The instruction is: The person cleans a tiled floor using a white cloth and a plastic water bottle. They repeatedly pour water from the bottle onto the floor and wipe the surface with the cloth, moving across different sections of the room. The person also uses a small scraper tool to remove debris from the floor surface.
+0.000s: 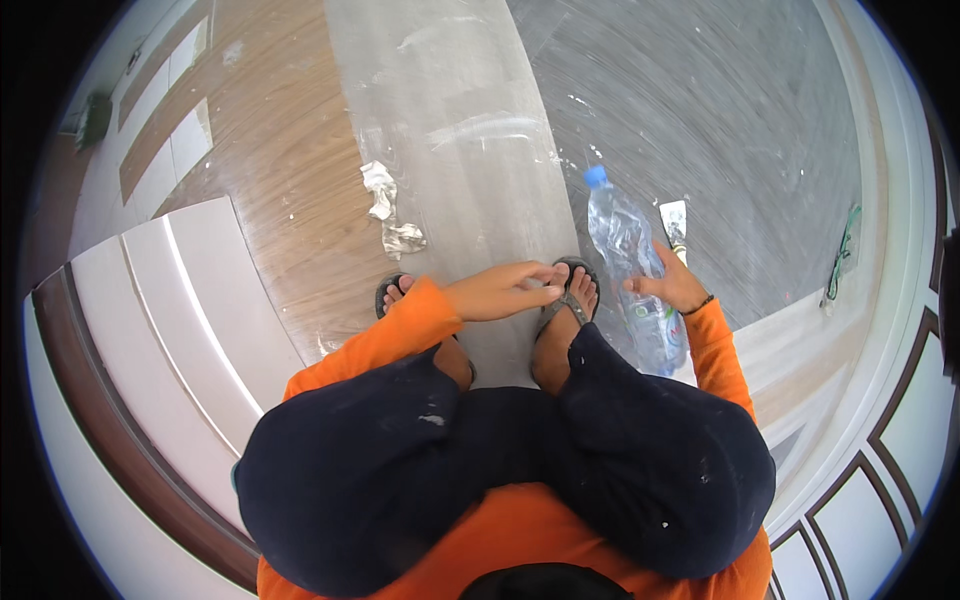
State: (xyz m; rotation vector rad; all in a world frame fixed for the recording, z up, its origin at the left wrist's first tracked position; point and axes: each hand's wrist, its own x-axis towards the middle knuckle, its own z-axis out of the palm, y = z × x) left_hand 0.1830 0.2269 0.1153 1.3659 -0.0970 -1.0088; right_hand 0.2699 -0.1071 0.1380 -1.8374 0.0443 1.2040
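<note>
My right hand (671, 283) is closed around the side of a large clear plastic bottle (637, 300) with a blue cap, which is dented and seems to hold little or no liquid. Just beyond that hand a putty knife (675, 225) with a white-smeared blade lies on the grey floor. My left hand (510, 291) is empty above the floor between my feet, its fingers bent and slightly apart, near my right sandal (576, 289). Crumpled, stained paper or cloth (391, 214) lies ahead of my left foot.
A pale strip (465, 135) runs between wood-look flooring (285, 150) and dark grey flooring (697, 97). Green cord (844, 255) lies by the right edge. Light panels (195, 277) stand at left; a white wall with brown trim (855, 495) is at lower right. White specks dot the floor.
</note>
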